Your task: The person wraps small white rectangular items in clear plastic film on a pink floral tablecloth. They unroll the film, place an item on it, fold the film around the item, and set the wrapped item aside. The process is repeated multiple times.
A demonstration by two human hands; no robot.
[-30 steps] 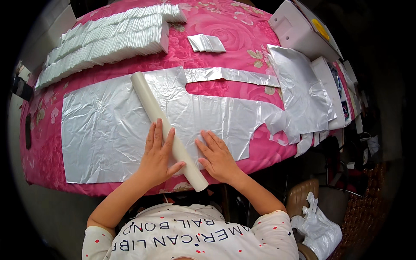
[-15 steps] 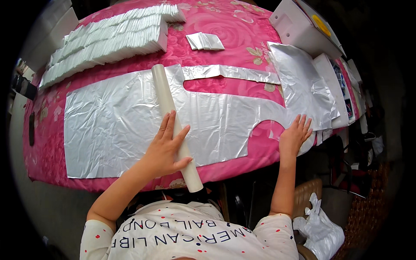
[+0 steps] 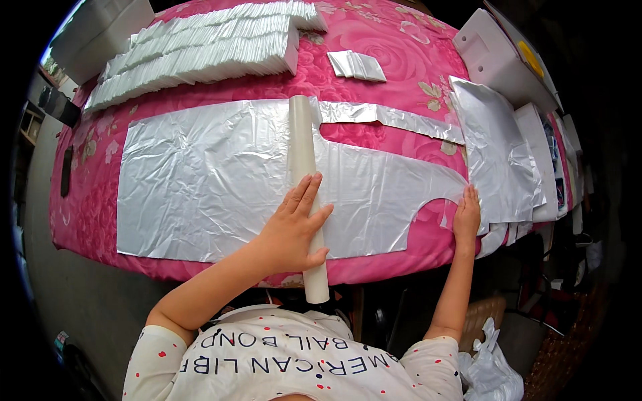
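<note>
Your left hand (image 3: 294, 224) lies with fingers spread on a pale tube (image 3: 302, 140), which crosses a silvery plastic sheet (image 3: 200, 180) laid out on a pink floral tablecloth (image 3: 374, 30); the hand seems to steady the tube, whose weight likely presses the thin sheet flat. Well apart, your right hand (image 3: 467, 214) is at the sheet's narrow right end, near a silvery stack (image 3: 498, 150), apparently to control that edge; whether it pinches the plastic, I cannot tell.
</note>
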